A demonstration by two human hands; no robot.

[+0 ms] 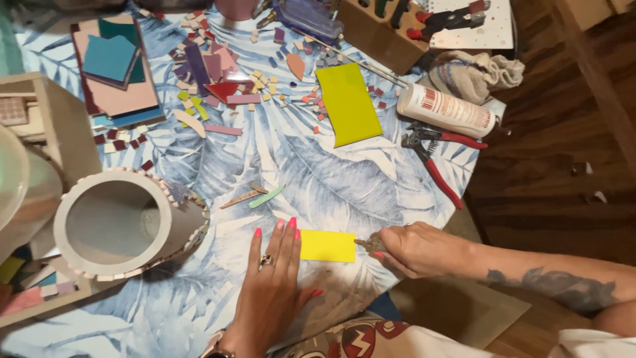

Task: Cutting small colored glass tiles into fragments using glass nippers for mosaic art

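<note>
Left hand (271, 282) flat, pinning yellow tile (327, 246); right hand (414, 248) fisted around a mostly hidden tool (364, 244).

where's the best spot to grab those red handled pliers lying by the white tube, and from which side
Grip the red-handled pliers by the two red handles, near their middle, coming from above on the table-edge side. The handles splay apart toward the right and lower right, free of clutter, while the dark metal head lies toward the white tube. Judging by that pose, closing the handles together in one palm should work best.
</note>
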